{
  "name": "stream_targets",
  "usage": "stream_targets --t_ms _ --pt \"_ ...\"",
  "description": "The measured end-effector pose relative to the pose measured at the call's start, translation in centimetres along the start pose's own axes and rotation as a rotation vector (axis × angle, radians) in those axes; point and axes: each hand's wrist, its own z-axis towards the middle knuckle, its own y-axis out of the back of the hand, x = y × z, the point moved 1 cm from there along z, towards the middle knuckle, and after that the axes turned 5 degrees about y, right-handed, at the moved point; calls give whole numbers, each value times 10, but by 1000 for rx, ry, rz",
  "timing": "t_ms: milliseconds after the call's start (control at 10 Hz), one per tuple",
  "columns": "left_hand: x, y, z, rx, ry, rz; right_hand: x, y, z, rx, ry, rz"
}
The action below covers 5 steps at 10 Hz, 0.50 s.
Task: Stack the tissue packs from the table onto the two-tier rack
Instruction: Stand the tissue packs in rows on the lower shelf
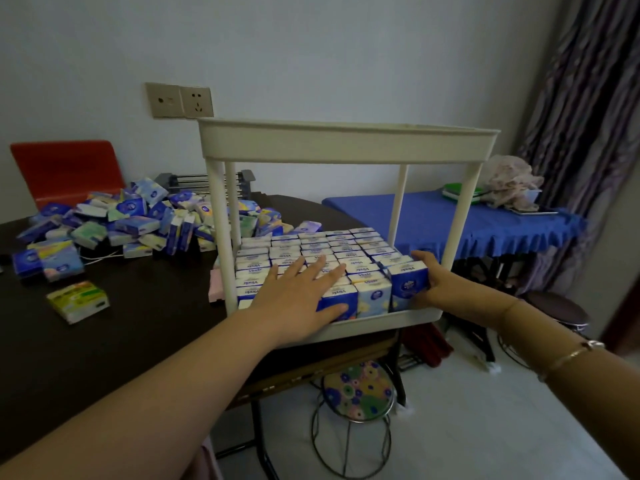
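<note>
The left hand lies flat with fingers spread on the upright tissue packs filling the rack's lower tier, the right hand curls its fingers round the corner pack, and loose packs heap on the dark surface beyond.

Matt cream plastic rack holds glossy film-wrapped tissue packs (dark table looks smooth wood).

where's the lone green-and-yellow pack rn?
Head view, lower left: the green-and-yellow pack lies alone on the dark table, nearer the camera than the loose pile of packs, left of the rack.
</note>
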Motion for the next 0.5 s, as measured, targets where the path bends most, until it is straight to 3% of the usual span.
stream_targets --t_ms 200,400,500 --pt "0 -2 -2 -11 -3 5 2 -1 -1 -169 47 -115" --pt "-1 -1 -1 -2 2 1 5 -9 -11 -130 109 -396" --pt "-1 -1 -1 1 2 -1 9 -15 -5 -141 88 -351"
